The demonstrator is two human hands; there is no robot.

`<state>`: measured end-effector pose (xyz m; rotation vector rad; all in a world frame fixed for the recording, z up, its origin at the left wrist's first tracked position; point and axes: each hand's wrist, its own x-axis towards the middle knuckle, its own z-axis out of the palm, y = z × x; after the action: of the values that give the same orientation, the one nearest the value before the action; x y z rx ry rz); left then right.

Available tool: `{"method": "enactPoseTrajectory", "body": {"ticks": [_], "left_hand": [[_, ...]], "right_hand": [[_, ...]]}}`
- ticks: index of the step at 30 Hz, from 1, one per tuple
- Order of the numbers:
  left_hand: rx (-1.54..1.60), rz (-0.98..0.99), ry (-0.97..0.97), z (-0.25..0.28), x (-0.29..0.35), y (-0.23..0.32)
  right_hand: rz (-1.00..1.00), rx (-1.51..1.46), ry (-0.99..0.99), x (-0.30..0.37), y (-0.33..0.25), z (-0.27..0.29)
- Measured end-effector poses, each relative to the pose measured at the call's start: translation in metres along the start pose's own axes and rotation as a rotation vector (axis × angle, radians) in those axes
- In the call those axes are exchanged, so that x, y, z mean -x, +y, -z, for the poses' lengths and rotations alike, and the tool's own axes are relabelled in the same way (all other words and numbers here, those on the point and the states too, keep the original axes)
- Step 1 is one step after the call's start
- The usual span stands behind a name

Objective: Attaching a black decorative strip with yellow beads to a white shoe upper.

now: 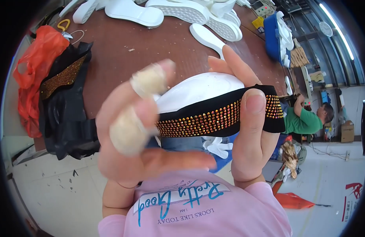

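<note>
My right hand [251, 130] grips a black shoe strap [230, 96] set with rows of amber rhinestones, its thumb across the front and its fingers behind. Directly behind the strap shows a smooth white sole [202, 87]; whether the two are joined, I cannot tell. My left hand [131, 130], partly blurred, is open at the strap's left end, thumb stretched out below and pale wraps on two fingers. It covers that end, so any contact is unclear. Black pieces with a similar rhinestone strap [64, 77] lie at the table's left.
Several white soles [178, 11] are heaped along the far side of the brown table [111, 47]. Orange-handled scissors [64, 28] lie by a red plastic bag [30, 79]. A blue bin [274, 37] holds white pieces. A person in green [307, 118] works at the right.
</note>
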<state>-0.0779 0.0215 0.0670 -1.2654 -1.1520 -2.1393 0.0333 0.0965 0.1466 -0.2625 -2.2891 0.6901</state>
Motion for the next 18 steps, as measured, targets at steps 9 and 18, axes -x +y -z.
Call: {"method": "enactPoseTrajectory", "body": {"ticks": [9,18], "left_hand": [[-0.073,0.138,-0.242,0.016,-0.014,0.023],[-0.058,0.139,-0.271,0.024,-0.013,0.014]], "right_hand": [[-0.108,-0.087,0.011,-0.002,0.002,-0.010],[-0.146,-0.013,0.016,-0.003,-0.003,-0.014]]}}
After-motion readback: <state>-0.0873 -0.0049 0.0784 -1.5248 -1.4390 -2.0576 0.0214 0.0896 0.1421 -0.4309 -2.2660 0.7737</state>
